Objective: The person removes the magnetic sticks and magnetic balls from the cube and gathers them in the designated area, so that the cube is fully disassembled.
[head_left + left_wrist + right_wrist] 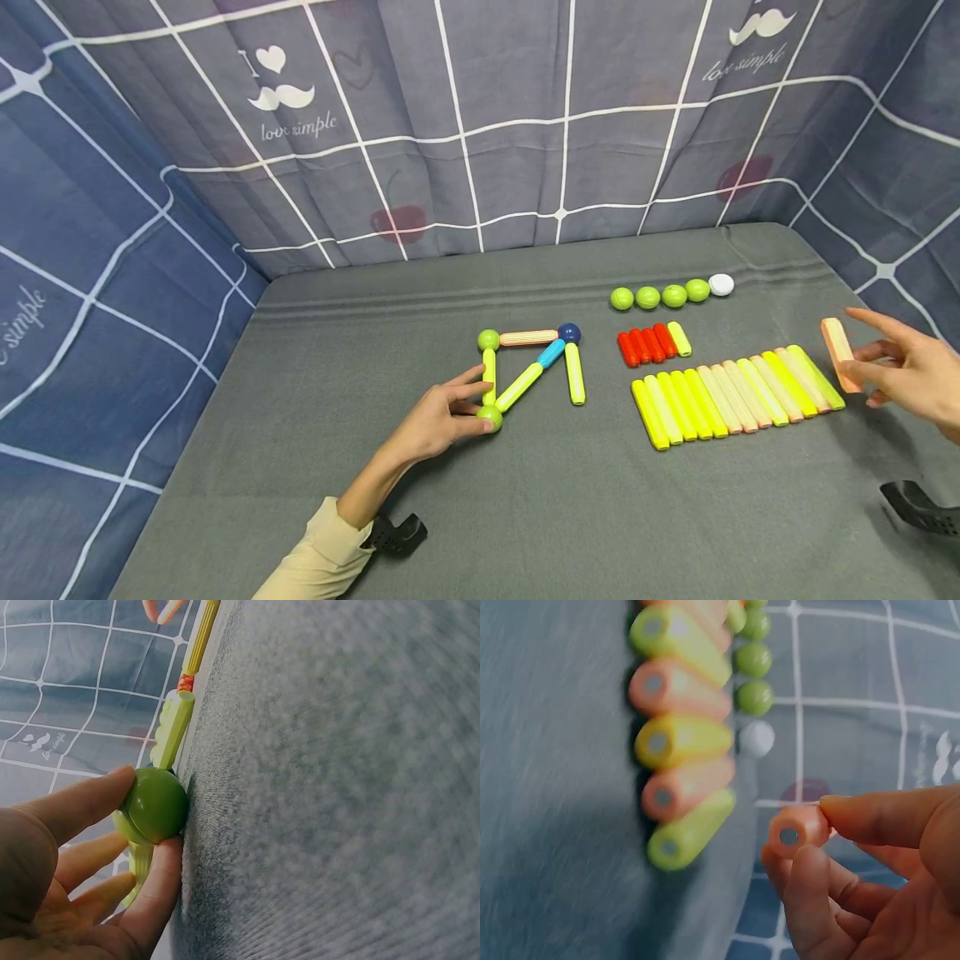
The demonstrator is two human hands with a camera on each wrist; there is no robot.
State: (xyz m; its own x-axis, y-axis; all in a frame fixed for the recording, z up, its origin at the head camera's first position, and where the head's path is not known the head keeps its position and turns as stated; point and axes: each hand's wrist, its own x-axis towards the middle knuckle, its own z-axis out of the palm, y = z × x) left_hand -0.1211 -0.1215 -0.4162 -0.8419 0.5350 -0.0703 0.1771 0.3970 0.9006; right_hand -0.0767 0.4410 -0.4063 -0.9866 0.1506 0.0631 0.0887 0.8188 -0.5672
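At the lower-left corner of a frame of magnetic sticks and balls, my left hand [438, 417] pinches a green ball [157, 804]. From that ball run an upright yellow-green stick [489, 367] and a slanting yellow-green stick [519, 387]. A short blue stick [552, 352] continues the slant to a dark blue ball [569, 333]. A peach stick [528, 337] joins the blue ball to another green ball [488, 340]; a further yellow-green stick [574, 375] points down from the blue ball. At the far right, my right hand [911, 367] holds a peach magnetic stick [799, 829] between thumb and fingers, above the table.
A slanting row of yellow, green and peach sticks [738, 396] lies left of my right hand. Behind it are short red sticks [647, 344] with a short yellow-green one [679, 339], then several green balls [647, 297] and a white ball [722, 285]. Checked curtains [517, 100] surround the grey cloth [337, 333].
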